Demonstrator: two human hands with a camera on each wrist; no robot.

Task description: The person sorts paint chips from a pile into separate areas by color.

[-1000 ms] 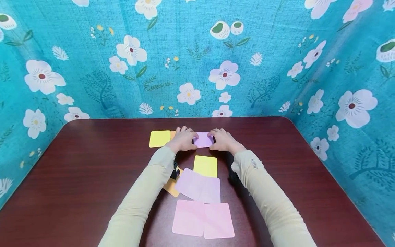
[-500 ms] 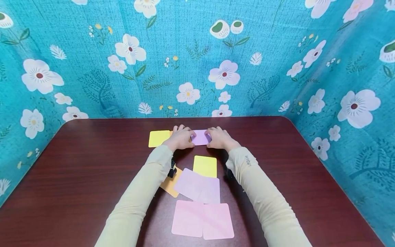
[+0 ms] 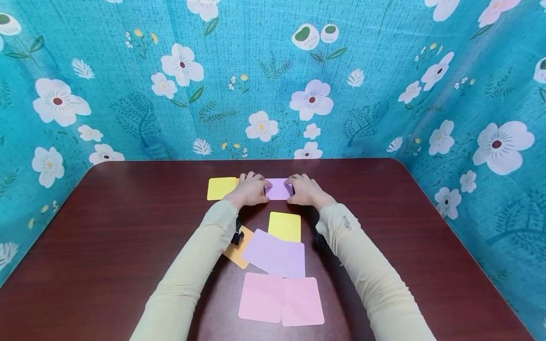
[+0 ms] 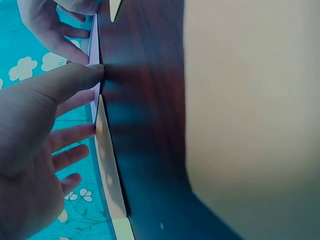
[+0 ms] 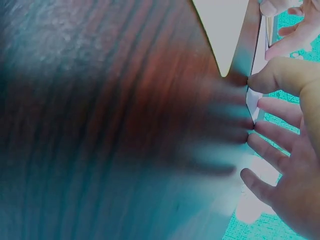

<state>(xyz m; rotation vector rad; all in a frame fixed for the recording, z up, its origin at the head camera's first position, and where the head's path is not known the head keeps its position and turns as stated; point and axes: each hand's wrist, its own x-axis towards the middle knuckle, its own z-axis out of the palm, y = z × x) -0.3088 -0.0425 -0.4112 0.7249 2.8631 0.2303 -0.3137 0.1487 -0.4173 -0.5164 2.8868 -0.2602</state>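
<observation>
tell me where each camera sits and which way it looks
Head: worn on the head, looks forward and down at the table; both sleeves, left hand and right hand on a purple card.
Left wrist: low beside the left hand, looks along the tabletop; its fingers show.
Right wrist: the same by the right hand.
All three share the purple card and both hands.

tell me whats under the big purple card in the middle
The big purple card overlaps the near edge of a yellow card and part of an orange card. Whatever else it covers is hidden.
</observation>
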